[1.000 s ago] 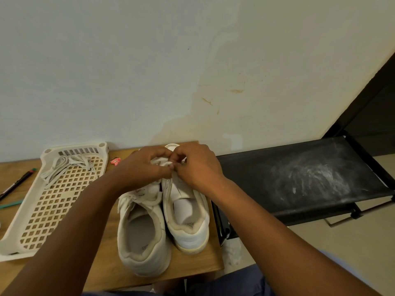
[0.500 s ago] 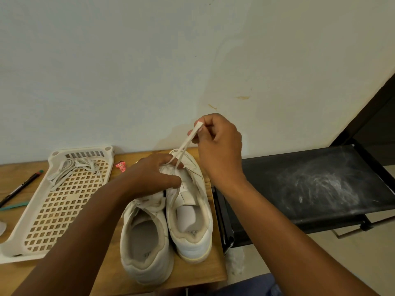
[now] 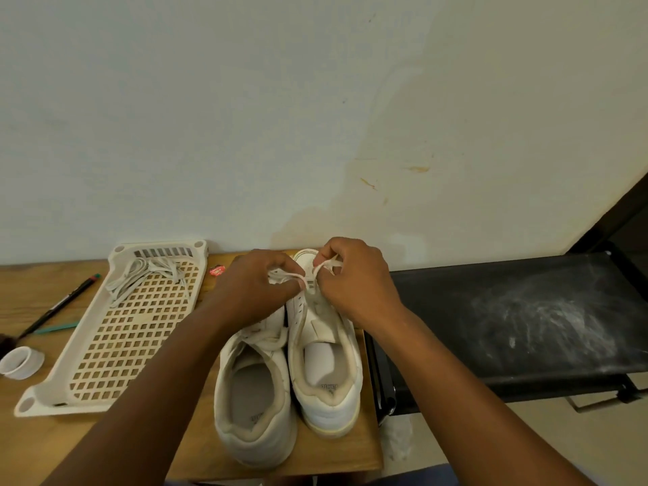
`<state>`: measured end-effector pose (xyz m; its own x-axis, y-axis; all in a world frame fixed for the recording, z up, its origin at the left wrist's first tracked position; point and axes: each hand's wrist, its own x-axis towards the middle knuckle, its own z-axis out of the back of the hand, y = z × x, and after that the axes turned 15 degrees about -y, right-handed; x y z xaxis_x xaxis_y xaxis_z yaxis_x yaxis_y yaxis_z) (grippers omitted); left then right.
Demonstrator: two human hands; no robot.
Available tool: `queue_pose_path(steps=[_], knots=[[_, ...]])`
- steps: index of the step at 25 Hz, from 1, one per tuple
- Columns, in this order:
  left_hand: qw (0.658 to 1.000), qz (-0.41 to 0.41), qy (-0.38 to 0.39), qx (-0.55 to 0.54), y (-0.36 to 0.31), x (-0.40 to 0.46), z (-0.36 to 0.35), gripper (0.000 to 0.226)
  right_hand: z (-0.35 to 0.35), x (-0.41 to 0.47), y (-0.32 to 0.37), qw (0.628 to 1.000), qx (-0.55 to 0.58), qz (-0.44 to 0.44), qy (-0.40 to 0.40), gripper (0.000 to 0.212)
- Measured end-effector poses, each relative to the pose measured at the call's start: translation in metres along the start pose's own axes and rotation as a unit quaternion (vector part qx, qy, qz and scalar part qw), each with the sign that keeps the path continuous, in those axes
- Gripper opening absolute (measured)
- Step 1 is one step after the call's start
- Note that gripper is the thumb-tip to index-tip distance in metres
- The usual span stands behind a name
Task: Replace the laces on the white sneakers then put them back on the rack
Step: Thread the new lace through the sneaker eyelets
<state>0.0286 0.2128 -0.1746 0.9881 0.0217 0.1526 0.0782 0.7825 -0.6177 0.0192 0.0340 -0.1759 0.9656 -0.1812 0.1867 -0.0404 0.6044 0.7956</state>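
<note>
Two white sneakers stand side by side on the wooden table (image 3: 35, 436), heels toward me. The left sneaker (image 3: 257, 398) still carries a lace near its tongue. The right sneaker (image 3: 324, 366) has its eyelets mostly bare. My left hand (image 3: 252, 289) and my right hand (image 3: 354, 282) meet over the right sneaker's toe end, each pinching part of a white lace (image 3: 315, 275) near the front eyelets. A loose white lace (image 3: 147, 275) lies bunched at the far end of the cream perforated tray (image 3: 115, 349).
A black rack shelf (image 3: 526, 320), dusted white, stands level with the table on the right. At the table's left are a black pen (image 3: 59, 305), a green pencil (image 3: 56, 327) and a small white cap (image 3: 21, 363). A small red scrap (image 3: 216, 270) lies by the tray.
My right hand, which had pulled the lace up high, has come back down to the right sneaker's toe. Both hands now pinch the lace close together.
</note>
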Motion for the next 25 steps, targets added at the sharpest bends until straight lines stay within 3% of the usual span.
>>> queue_pose_path(steps=[3,5,7,9,11,15,18,23,25], knots=[[0.994,-0.002,-0.102,-0.028,0.003,0.001,0.0,0.011,-0.004,0.001,-0.004,0.998,-0.053,-0.01,0.044,0.016],[0.991,0.001,-0.12,-0.064,-0.001,0.001,0.002,0.013,-0.009,-0.001,-0.006,0.996,-0.073,-0.019,0.053,0.014],[0.995,0.005,-0.054,-0.089,-0.006,0.0,0.003,0.014,-0.013,0.0,-0.006,0.996,-0.078,-0.021,0.046,0.013],[0.998,-0.01,0.029,-0.059,-0.007,-0.003,0.001,0.035,-0.013,0.0,-0.005,0.995,-0.085,-0.017,0.039,0.014],[0.999,-0.021,0.049,-0.009,-0.005,-0.004,-0.002,0.05,-0.015,-0.003,-0.006,0.997,-0.07,-0.014,0.025,0.015],[0.998,0.008,0.062,0.017,-0.007,-0.001,0.0,0.054,-0.012,-0.004,0.002,0.991,0.1,-0.045,-0.08,0.026],[0.997,0.024,0.077,0.016,-0.008,-0.002,0.003,0.066,0.004,0.007,0.012,0.947,0.279,-0.093,-0.13,0.017],[0.996,0.028,0.087,0.023,-0.007,0.0,0.006,0.061,0.015,0.011,0.016,0.893,0.403,-0.195,-0.051,0.014],[0.996,0.028,0.086,0.021,-0.006,0.002,0.005,0.055,0.011,0.009,0.015,0.904,0.384,-0.187,-0.038,0.012]])
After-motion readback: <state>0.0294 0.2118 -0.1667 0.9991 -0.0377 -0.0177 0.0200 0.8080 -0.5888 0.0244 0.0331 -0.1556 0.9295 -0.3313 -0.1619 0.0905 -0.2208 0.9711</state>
